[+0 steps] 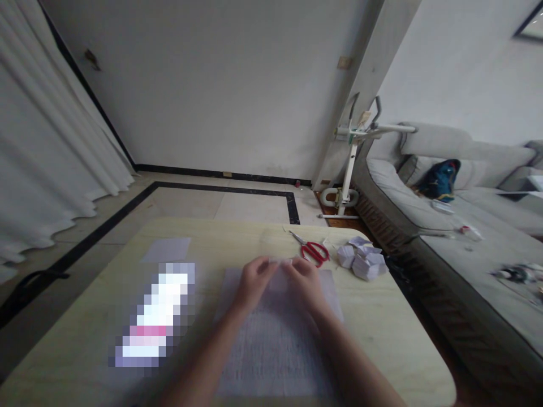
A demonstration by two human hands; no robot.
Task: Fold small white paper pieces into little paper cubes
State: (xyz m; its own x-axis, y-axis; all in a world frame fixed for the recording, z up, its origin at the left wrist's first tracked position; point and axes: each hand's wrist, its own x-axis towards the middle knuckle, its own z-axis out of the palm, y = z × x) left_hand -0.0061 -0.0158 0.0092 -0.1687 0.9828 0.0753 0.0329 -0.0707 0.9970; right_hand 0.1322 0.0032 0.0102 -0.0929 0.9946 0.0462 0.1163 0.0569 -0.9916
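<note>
My left hand (254, 278) and my right hand (306, 278) are close together over the far part of a large written sheet (275, 356). Both hands are closed, pinching a small pale piece of paper (280, 261) between them; its exact shape is blurred. Just beyond my right hand lie red-handled scissors (314, 253), blades pointing away to the left. Farther right sits a pile of folded paper pieces (363, 260).
A bright, pixelated phone-like screen (156, 316) and a pale paper rectangle (167, 249) lie on the left of the wooden table (407, 339). A grey sofa (475, 260) and white exercise machine (348, 169) stand beyond it. A curtain (51, 130) hangs left.
</note>
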